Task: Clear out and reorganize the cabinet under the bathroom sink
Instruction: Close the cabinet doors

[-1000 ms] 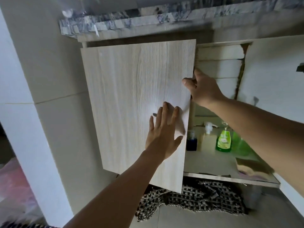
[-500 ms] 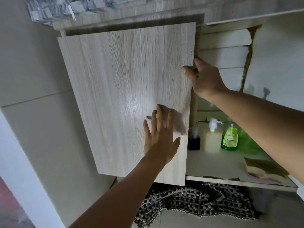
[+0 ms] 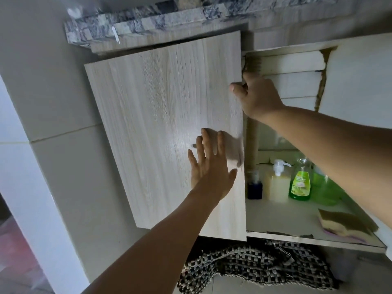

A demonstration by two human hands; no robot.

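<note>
Against the picture of half a second ago the pale wood-grain cabinet door [image 3: 169,132] sits lower and further right in the view, and the speckled grey stone tabletop edge [image 3: 161,20] shows more fully above it; the left hand [image 3: 209,166] stays flat on the door's lower right part, fingers straight and spread, its grip open; the right hand [image 3: 257,96] keeps its grip closed on the door's right edge, thumb on the front face and fingers curled behind it; the opening at the right shows about as much as before.

Inside, on the cabinet shelf [image 3: 282,217], stand a small dark blue bottle [image 3: 254,189], just beside it a cream pump bottle with a white head [image 3: 276,185], then a green dish-soap bottle with a label [image 3: 300,183]; a translucent green container [image 3: 324,189] behind them is partly hidden by the right forearm and too blurred to name; a brown and yellow sponge [image 3: 345,224] lies near the shelf's front right, its far end cut off by the arm.

A black-and-white woven mat [image 3: 254,270] lies crumpled on the floor below the shelf, partly hidden by the door and the left forearm; the label text cannot be read.
</note>
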